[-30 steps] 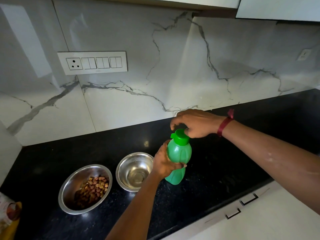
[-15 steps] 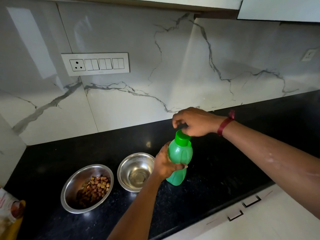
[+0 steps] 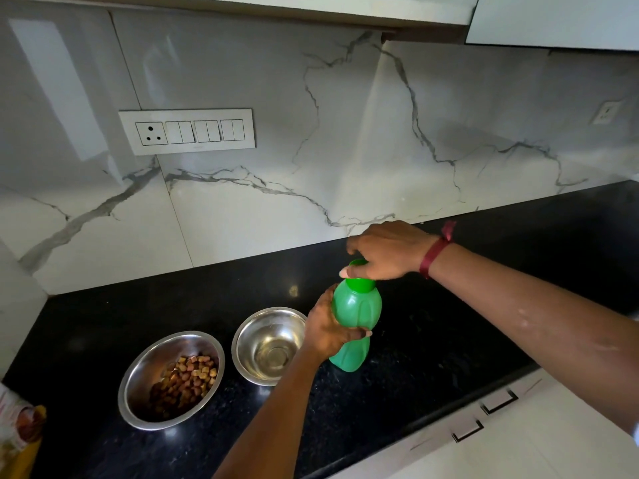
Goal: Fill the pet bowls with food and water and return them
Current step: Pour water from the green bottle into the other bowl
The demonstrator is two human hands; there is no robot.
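A green plastic bottle (image 3: 358, 305) stands upright on a black bench (image 3: 449, 323). The left hand (image 3: 326, 330) wraps around the bottle's middle. The right hand (image 3: 387, 250), a red band (image 3: 434, 254) at its wrist, grasps the green cap (image 3: 361, 284) from above. Just left of the bottle sits a steel bowl (image 3: 256, 337), and further left a second steel bowl (image 3: 148, 368) holding brown kibble (image 3: 186, 378).
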